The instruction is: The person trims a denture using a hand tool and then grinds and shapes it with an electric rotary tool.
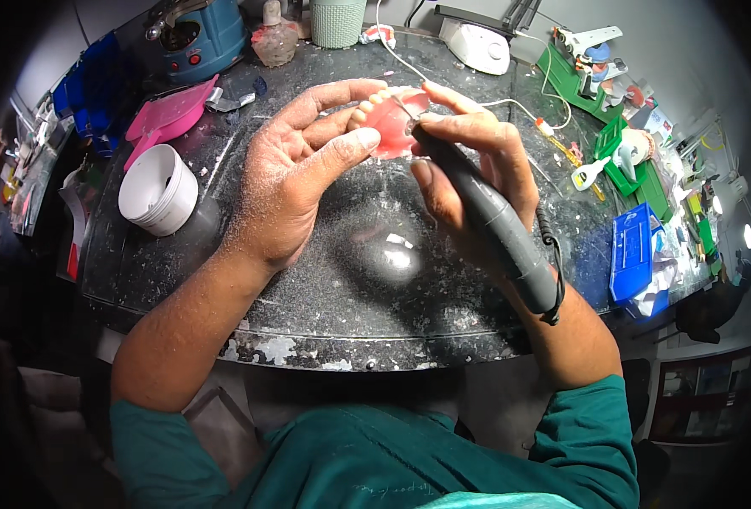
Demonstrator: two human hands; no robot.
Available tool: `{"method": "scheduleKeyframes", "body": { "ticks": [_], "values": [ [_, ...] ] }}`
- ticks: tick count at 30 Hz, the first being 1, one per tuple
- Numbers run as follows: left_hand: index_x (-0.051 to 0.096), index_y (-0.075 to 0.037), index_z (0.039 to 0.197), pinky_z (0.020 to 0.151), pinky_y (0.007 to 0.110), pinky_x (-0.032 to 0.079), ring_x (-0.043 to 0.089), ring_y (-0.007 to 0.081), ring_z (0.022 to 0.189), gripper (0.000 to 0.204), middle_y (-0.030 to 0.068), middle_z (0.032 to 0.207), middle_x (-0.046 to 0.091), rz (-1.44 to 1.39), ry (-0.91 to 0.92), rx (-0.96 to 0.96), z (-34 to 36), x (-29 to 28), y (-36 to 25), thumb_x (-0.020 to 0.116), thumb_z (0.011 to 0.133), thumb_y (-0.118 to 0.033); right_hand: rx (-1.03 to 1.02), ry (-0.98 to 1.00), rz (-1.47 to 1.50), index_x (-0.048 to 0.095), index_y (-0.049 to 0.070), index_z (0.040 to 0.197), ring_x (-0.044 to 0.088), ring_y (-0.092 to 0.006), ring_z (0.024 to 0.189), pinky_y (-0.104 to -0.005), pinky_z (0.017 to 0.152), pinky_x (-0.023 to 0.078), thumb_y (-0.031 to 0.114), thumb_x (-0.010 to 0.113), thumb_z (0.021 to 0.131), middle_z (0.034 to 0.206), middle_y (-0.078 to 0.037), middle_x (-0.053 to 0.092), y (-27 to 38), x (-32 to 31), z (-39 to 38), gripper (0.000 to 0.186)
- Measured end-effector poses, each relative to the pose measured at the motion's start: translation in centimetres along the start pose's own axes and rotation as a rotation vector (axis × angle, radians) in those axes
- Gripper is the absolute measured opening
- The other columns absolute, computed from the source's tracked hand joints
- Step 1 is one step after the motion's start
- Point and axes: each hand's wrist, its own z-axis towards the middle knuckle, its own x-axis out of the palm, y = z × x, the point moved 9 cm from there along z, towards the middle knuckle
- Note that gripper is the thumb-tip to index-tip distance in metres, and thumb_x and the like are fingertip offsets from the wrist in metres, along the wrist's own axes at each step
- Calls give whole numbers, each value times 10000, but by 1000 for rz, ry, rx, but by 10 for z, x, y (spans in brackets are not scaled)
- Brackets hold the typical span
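A pink denture (386, 129) with a row of cream teeth is up in the air over the black bench, near its middle. Fingers and thumb of my left hand (295, 174) pinch it from the left; pale dust coats that hand and wrist. My right hand (486, 157) is closed round a dark handpiece (486, 199), a rotary grinding tool with a coiled cord. Its tip meets or nearly meets the denture's pink inner side; contact is hard to tell. My right index fingertip lies close to the denture's far edge.
The dusty black bench (308, 297) carries a white tub (159, 188) and pink dustpan (172, 114) on the left. Along the back stand a blue machine (196, 42), glass bottle (274, 38), woven cup (338, 21) and white control box (475, 44). Green trays and a blue bin (634, 254) line the right.
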Motion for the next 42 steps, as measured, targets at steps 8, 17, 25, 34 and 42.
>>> {"method": "scheduleKeyframes", "body": {
  "ticks": [8,17,25,34,42],
  "values": [
    [497,12,1329,933,299,541,653,151,1040,386,139,1169,653,-115,-33,-69,0,-2,3,568,970,-111,195,-71,112,556,27,1224,656,-152,934,-281,832,526,91,740,867,1016,-125,665,-8,-14,-1,407],
    [501,-18,1337,942,292,548,643,145,1081,358,127,1229,624,-208,-101,-142,2,-16,17,499,1018,-182,-126,43,-115,644,81,1124,660,-243,984,-385,920,491,-12,827,690,1015,-67,703,8,-2,3,480],
    [511,24,1316,942,346,546,660,227,1070,377,174,1158,659,-196,59,-279,2,-3,25,494,1003,-185,97,-18,-107,636,7,1099,656,-151,975,-280,858,525,-96,721,792,1039,-80,665,-10,-12,1,336],
    [674,-22,1132,710,205,485,631,75,813,284,44,1005,694,320,-25,-28,13,-22,20,641,951,-238,622,92,149,647,19,1072,661,-131,785,-258,734,539,68,735,869,912,-64,670,-64,-2,-18,227],
    [706,-54,1137,690,197,482,637,55,768,320,16,878,705,408,8,-77,21,-37,31,609,972,-309,570,97,137,653,17,1144,672,-145,826,-250,752,547,174,667,939,943,-87,680,-88,-10,-20,259]
  ]
}}
